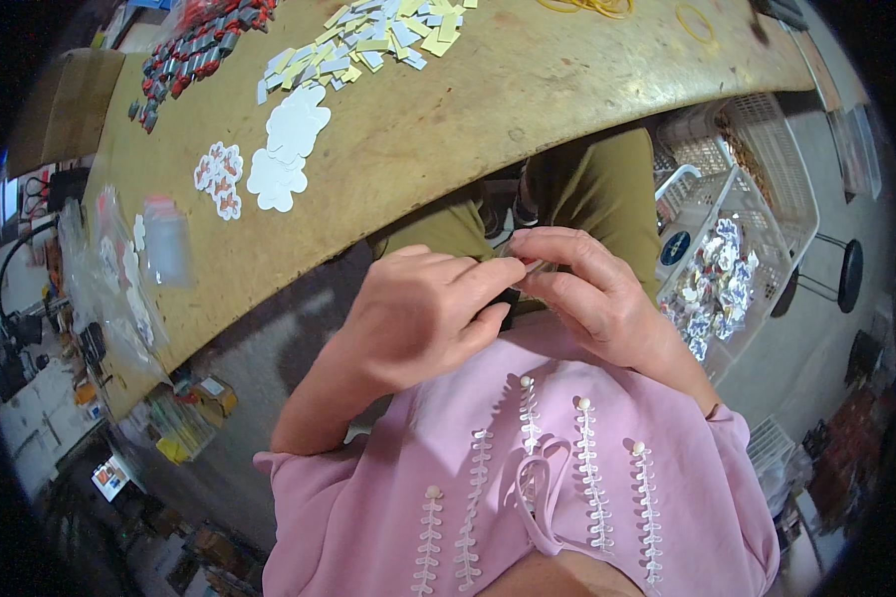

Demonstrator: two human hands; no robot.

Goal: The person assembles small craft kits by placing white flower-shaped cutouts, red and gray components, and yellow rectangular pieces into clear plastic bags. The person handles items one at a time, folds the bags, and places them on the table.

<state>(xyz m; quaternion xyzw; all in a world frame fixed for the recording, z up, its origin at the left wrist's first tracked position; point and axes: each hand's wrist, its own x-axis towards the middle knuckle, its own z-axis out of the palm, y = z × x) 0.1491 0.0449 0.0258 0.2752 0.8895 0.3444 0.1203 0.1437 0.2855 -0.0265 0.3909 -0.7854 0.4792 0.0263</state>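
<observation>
Over my lap, at the table's near edge, both hands meet with their fingertips together. My left hand [418,308] is closed, its thumb and forefinger pinched. My right hand [592,289] curls its fingers and thumb against the left fingertips. A small, thin piece seems to sit between them, but the fingers hide most of it and I cannot make out its kind. On the table [418,139] beyond lie white scalloped cutouts [297,122] in a loose stack. Beside them is a cluster of scalloped pieces with an orange-brown print [219,179].
Yellow and white slips [368,45] and grey-and-red small parts [204,45] are heaped farther back. Yellow rubber bands [695,23] lie at the far right. White plastic baskets [777,298] stand right of my legs, one holding blue-and-white printed pieces [717,284]. Clear bags [119,269] lie at left.
</observation>
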